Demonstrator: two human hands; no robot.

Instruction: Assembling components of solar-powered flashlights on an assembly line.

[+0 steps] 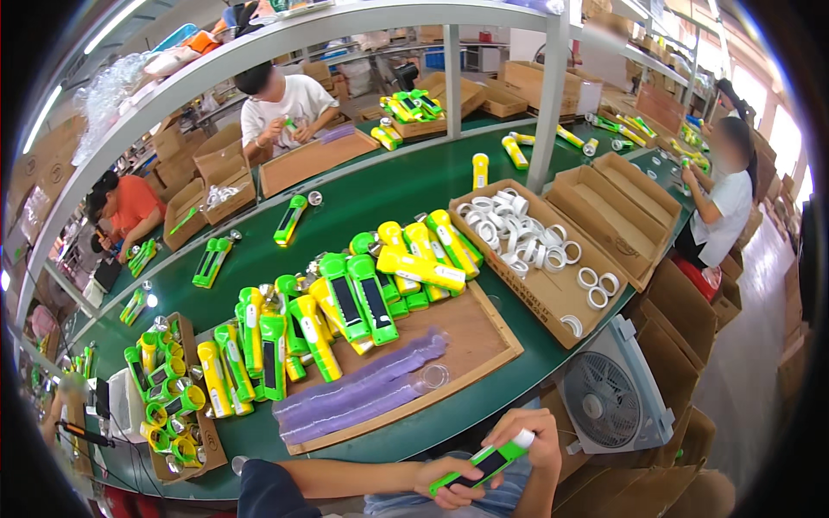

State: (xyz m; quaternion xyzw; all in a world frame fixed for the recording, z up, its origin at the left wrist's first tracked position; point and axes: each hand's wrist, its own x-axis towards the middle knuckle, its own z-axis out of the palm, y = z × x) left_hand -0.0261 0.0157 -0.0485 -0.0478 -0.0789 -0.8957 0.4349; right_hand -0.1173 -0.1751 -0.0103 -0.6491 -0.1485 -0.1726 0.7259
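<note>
Close to my body, my left hand (445,485) is wrapped round the body of a green flashlight (489,464) with a dark panel along its side. My right hand (533,429) closes its fingers about the flashlight's head, where a white ring-like end shows. Beyond my hands, a brown board (471,345) with a wooden rim carries a purple strip (363,380) and a clear ring (435,375). Green and yellow flashlights (315,337) lie heaped along the board's far side, several with dark panels facing up.
A cardboard box (553,315) of white rings (518,233) sits right of the board. At left stands a carton (211,440) of headless-up flashlights. A fan (602,393) is below the right table edge. Metal posts (549,104) rise behind; several people work around the green belt (345,198).
</note>
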